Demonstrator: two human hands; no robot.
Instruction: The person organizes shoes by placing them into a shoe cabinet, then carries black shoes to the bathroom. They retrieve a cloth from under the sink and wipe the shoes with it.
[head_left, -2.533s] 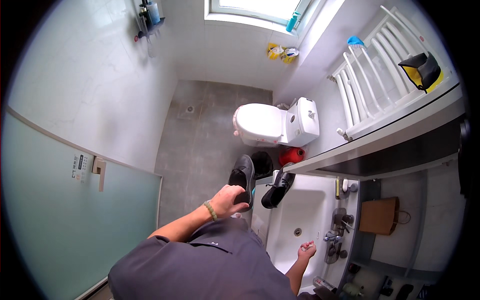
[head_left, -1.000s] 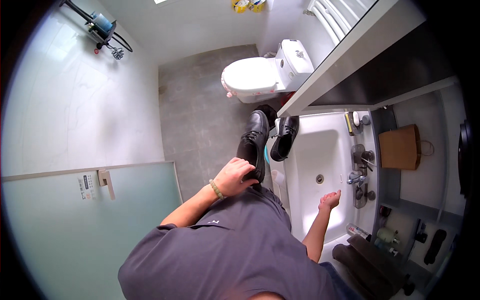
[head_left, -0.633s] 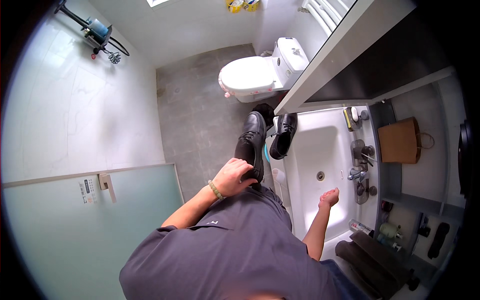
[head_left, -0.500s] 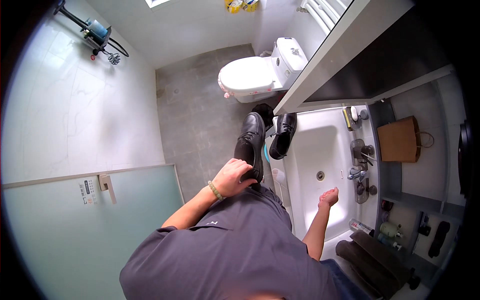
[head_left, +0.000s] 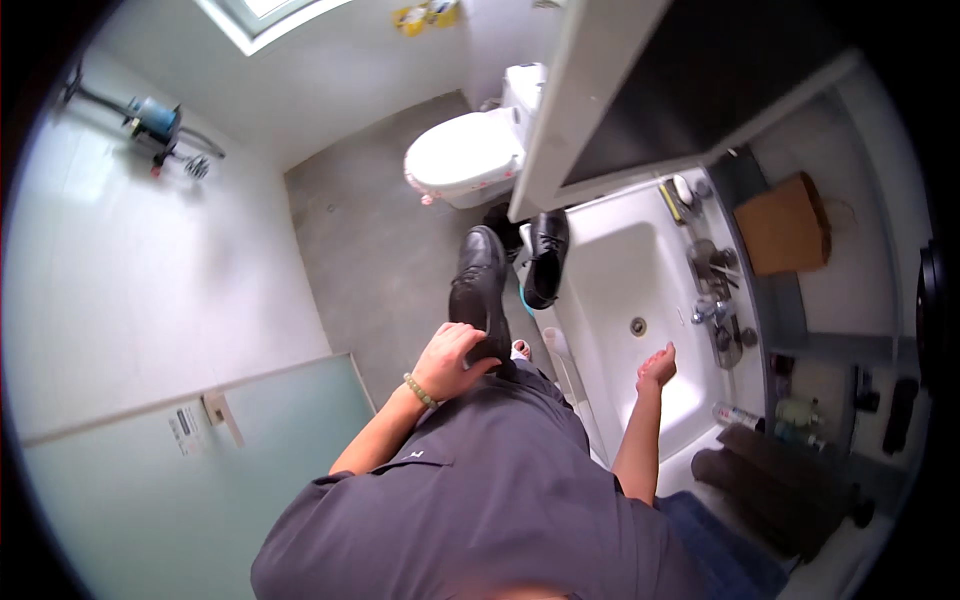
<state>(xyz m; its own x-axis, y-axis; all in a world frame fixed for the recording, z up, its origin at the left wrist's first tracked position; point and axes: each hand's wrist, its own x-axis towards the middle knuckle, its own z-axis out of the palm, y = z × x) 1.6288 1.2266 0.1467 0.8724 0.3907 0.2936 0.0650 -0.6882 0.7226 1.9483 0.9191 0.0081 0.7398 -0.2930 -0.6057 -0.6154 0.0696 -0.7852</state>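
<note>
My left hand (head_left: pixel 452 362), with a beaded bracelet at its wrist, grips the heel end of a black lace-up leather shoe (head_left: pixel 480 265). The shoe's toe points away from me. A second black lace-up shoe (head_left: pixel 546 262) sits at the left edge of the white sink (head_left: pixel 680 225), just right of the held one. Over the basin, my right hand (head_left: pixel 656 368) is closed with its fingers curled together. Whatever may be in those fingers is too small to make out.
An open cabinet door (head_left: pixel 590 90) juts over the sink's far end. The tap (head_left: pixel 712 310) stands at the sink's right side, near a soap holder (head_left: pixel 676 202). Shelves hold a brown paper bag (head_left: pixel 783 228). Dark towels (head_left: pixel 765 475) lie near right; a toilet (head_left: pixel 465 150) stands beyond.
The view has shifted and tilted slightly, so the room sits further left and more window shows. My left hand keeps its grip on the shoe. The right hand stays over the basin.
</note>
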